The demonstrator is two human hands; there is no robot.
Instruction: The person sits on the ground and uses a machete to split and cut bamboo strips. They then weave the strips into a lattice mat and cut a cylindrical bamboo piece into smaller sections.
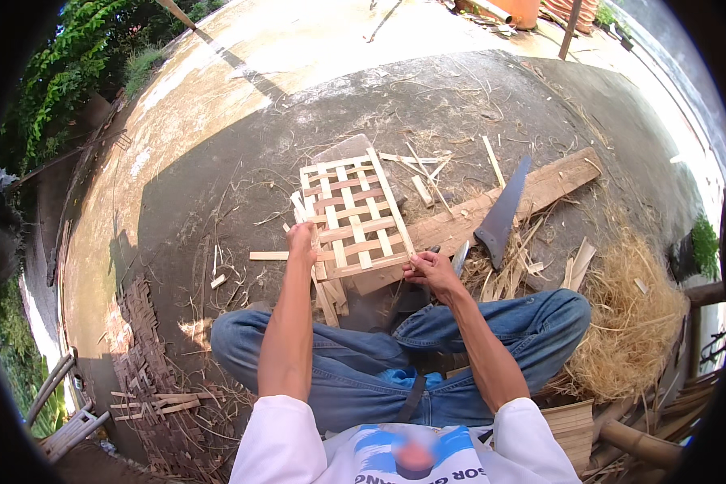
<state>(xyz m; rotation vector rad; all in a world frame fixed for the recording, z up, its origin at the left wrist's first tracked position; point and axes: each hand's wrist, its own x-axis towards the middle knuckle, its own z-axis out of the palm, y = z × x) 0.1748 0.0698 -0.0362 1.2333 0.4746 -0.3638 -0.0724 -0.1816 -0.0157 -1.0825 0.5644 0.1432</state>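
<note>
A rectangular woven bamboo lattice panel (352, 211), with a thin frame and flat strips crossing over and under, is held up tilted in front of my crossed legs. My left hand (302, 242) grips its left edge, fingers partly hidden behind the frame. At the lower right corner, my right hand (432, 270) pinches the frame between thumb and fingers. Loose pale strips (328, 300) lie below and left of the panel. Just right of my right hand rests a handsaw blade (504, 214), dark and broad, across a wooden plank (558, 185).
Bamboo offcuts (427, 181) are scattered beyond the plank. A heap of fine straw-like shavings (631, 315) sits by my right knee. Torn woven matting (149, 363) lies to the left. Bamboo poles (641, 444) are at the lower right, and an orange container (520, 12) stands far off.
</note>
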